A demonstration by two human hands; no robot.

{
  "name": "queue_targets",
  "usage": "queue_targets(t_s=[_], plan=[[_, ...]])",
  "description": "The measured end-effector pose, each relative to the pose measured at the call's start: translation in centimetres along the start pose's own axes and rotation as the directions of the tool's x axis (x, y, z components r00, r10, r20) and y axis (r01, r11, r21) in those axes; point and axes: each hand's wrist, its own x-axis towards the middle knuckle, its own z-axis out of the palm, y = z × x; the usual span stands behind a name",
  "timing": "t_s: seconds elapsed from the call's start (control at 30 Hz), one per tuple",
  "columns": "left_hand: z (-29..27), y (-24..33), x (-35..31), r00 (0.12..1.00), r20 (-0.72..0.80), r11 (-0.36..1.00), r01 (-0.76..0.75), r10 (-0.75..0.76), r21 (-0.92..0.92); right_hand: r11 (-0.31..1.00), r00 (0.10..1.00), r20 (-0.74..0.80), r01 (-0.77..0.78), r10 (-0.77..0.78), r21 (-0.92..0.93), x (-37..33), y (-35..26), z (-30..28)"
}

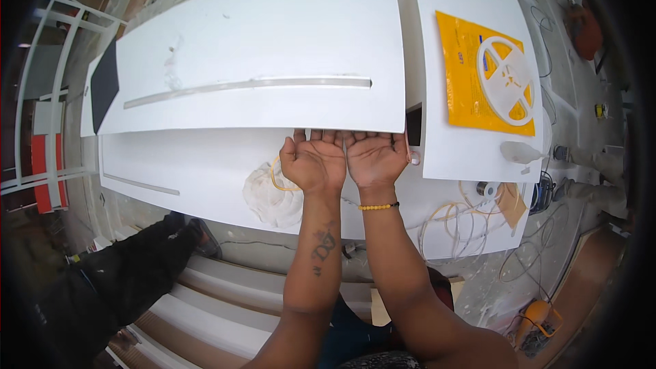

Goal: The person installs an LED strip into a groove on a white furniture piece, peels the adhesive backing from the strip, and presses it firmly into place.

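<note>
Both my hands are palm up, side by side, at the near edge of a large white panel with a long grey channel along it. My left hand hooks its fingers under that edge, fingertips hidden, thumb to the left. Beside it, my right hand reaches its fingers under the same edge, with a beaded bracelet on the wrist. Both appear to hold the panel from below. A lower white panel extends beneath, with a crumpled whitish cloth or bag on it near my left wrist.
On a white surface to the right lie a yellow packet, a white reel and a clear bottle. Loose cable and a small spool rest nearer. A person's dark-clothed leg is at lower left, beside long white boards.
</note>
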Motion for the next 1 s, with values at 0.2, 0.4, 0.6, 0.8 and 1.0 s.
queue_targets(t_s=[0.2,0.4,0.6,0.8,1.0], plan=[[1.0,0.7,-0.5,0.997,-0.075,1.000,0.025,-0.025,-0.001,0.999,0.998,-0.059,-0.025,0.022,-0.043,-0.5,1.1,0.6],[1.5,1.1,-0.5,0.997,-0.062,0.998,0.045,-0.042,0.041,0.993,0.991,-0.119,-0.067,0.055,-0.097,-0.8,0.7,0.5],[0.7,1.7,0.0,0.996,-0.081,0.997,0.040,-0.035,0.065,0.985,0.982,-0.171,-0.109,0.085,-0.134,-1.0,1.0,2.0],[2.0,1.0,-0.5,0.995,-0.086,0.995,0.048,-0.041,0.086,0.993,0.975,-0.224,-0.031,0.005,-0.112,-1.1,0.8,3.0],[1.1,1.6,-0.3,0.997,-0.055,0.993,0.064,-0.059,0.096,0.981,0.983,-0.153,-0.122,0.099,-0.148,-1.0,0.9,1.8]])
